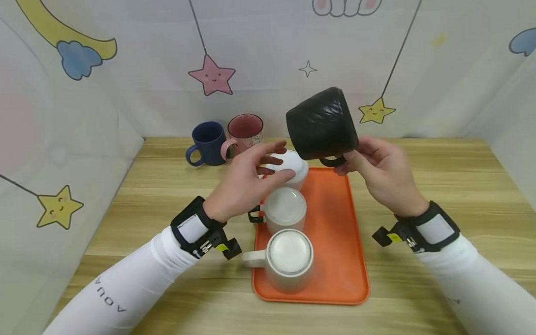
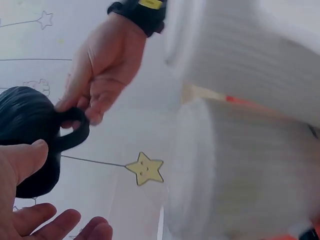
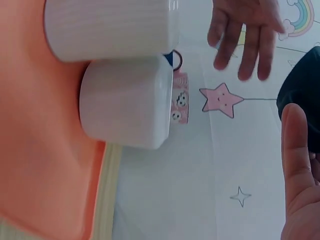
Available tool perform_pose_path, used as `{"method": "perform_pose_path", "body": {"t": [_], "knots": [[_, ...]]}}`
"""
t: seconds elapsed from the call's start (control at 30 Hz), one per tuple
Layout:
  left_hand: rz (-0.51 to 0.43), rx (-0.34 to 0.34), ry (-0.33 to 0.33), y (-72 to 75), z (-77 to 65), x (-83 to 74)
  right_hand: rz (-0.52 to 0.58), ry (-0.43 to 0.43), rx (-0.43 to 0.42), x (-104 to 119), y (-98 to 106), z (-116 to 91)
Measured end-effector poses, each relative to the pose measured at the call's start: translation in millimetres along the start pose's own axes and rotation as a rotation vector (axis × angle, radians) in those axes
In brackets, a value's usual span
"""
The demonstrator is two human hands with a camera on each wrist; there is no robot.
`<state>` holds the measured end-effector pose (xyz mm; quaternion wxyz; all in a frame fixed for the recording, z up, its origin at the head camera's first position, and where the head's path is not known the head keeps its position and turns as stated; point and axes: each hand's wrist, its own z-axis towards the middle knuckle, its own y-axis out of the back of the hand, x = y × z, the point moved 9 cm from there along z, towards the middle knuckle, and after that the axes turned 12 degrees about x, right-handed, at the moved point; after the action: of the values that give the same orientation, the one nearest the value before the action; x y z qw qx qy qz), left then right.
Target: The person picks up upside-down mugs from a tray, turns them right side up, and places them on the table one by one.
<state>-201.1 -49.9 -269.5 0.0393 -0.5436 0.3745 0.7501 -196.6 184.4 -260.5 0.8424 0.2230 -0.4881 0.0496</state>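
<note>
Black mug: the black mug (image 1: 321, 123) is in the air, tilted, up and to the left of the right hand's grip; on its visible side I can read no brand.
Right hand: the right hand (image 1: 385, 173) pinches the mug's handle (image 1: 333, 162) between thumb and fingers, so this grip is closed around it.
Left hand: the left hand (image 1: 250, 178) is left of the grip, with relaxed, spread fingers; it holds nothing and is near the mug.
Orange tray: below the grip is the orange tray (image 1: 332, 244); on its left side stand three pale cups in a row: the far cup (image 1: 294, 164), the middle cup (image 1: 285, 206) with black handle, and the near cup (image 1: 290, 255), base upward.
Other mugs: farther left of the grip, behind the left hand, stand a blue mug (image 1: 208, 142) and a pink mug (image 1: 245, 129) with small printed figures.
Writing: the left sleeve (image 1: 122, 296) carries the letters "AQUA"; on the right sleeve (image 1: 489, 283), below the grip, the small mark is too faint to read.
</note>
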Motion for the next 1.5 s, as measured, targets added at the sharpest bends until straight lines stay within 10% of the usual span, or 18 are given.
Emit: {"method": "perform_pose_path", "body": {"t": [0.3, 0.7, 1.5], "knots": [[-0.183, -0.04, -0.001, -7.6, 31.9, -5.5, 0.174, -0.01, -0.038, -7, -18, 16], [-0.409, -0.163, -0.046, -6.0, 40.2, -4.6, 0.362, -0.021, -0.093, -16, -30, 25], [0.075, -0.338, 0.022, 41.6, 53.3, 20.3, 0.206, -0.204, -0.043, -31, -15, 8]]}}
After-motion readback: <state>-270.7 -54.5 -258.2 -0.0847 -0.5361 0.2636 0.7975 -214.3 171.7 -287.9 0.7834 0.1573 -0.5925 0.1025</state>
